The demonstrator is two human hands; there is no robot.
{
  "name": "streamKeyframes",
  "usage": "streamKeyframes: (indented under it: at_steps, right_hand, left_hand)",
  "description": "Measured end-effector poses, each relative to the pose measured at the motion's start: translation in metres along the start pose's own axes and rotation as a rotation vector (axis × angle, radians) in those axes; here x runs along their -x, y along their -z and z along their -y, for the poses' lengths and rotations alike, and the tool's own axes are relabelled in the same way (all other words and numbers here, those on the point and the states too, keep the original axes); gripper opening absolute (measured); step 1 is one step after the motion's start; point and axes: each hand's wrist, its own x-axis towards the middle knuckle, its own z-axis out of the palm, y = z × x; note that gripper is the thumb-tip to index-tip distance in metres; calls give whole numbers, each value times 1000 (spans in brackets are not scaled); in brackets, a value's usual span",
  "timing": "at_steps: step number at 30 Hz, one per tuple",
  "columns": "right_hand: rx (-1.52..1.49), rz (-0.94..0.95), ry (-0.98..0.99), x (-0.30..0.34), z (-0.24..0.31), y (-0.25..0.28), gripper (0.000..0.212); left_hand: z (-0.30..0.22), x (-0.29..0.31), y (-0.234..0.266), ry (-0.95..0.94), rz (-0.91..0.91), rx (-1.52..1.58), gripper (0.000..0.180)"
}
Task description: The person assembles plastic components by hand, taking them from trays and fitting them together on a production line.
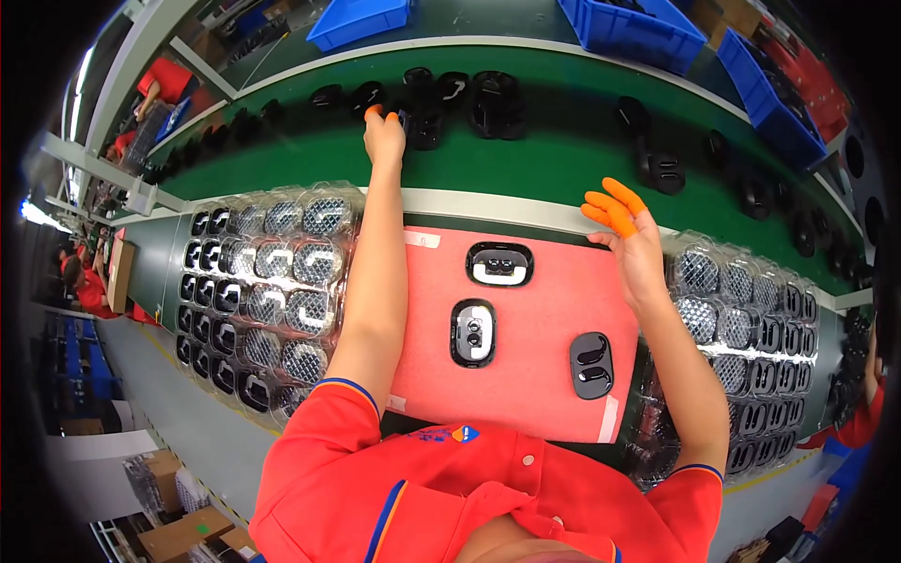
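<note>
My left hand (385,139) reaches over the green conveyor belt (526,161), orange covers on its fingertips. Its fingers are bent in among glossy black plastic parts (427,129); what they close on is mostly hidden. My right hand (631,242), also with orange finger covers, hovers by the belt's near edge, fingers apart and nothing in them. Between my arms lies a pink mat (526,403). Two black rounded housings with white U-shaped insides rest on it, an upper housing (499,265) and a lower housing (473,333). A black piece with two recesses (591,365) lies at the mat's right.
Clear plastic trays of black parts flank the mat: a left tray stack (267,281) and a right tray stack (751,347). More black parts (662,172) lie along the belt. Beyond it stand blue bins (633,33). Other people in red (169,80) work at the left.
</note>
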Motion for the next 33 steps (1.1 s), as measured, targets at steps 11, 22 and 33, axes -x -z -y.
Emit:
streamKeyframes:
  at_steps: [11,22,33]
  right_hand:
    - [47,21,11,-3,-5,-3,32]
    - [50,44,43,-1,-2,-11,30]
    - [122,51,89,-1,15,9,29]
  left_hand:
    - [-67,-29,-65,-584,355,-1025,50]
    - [-65,-64,-89,-786,96,-472,66]
    - [-41,11,-8,735,538,1603,17]
